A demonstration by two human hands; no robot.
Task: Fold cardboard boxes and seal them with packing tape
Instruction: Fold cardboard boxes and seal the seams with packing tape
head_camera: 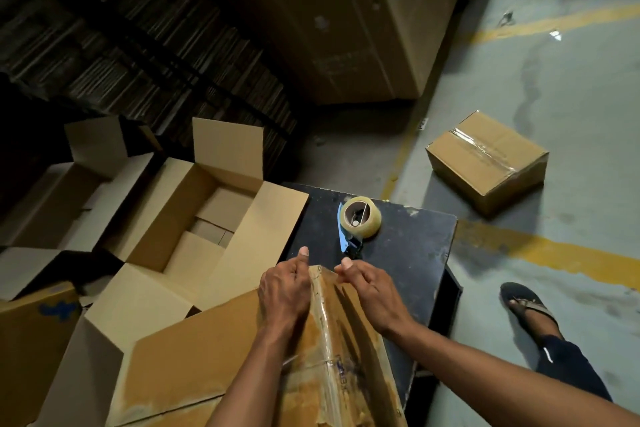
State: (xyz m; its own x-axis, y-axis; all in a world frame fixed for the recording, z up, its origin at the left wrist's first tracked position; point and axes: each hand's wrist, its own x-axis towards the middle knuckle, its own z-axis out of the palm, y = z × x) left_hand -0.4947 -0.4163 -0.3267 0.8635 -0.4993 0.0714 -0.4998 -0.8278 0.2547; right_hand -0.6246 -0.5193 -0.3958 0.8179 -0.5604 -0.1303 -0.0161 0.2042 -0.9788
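Head view looks down on a worn cardboard box (242,367) lying at the near end of a dark bench (408,246), its taped seam running up the middle toward the far edge. The left hand (285,291) presses on the box's far end from the left of the seam, fingers curled over the cardboard with the thumb pointing forward. The right hand (372,291) sits just right of the seam, fingers bent onto the tape strip (325,319); whether it pinches the tape or only presses it is hard to tell from this angle. Both thumbs nearly meet above the box's far corner.

Just beyond the hands, a tape dispenser (358,224) with a clear roll and blue blade guard rests on the bench, near but apart from the fingers. The bench's right edge drops to a grey floor (554,87) with yellow lines, where a sealed box (486,163) sits well apart. Open boxes (194,204) crowd the left side, touching the bench's left edge. A sandalled foot (526,308) stands right of the bench.
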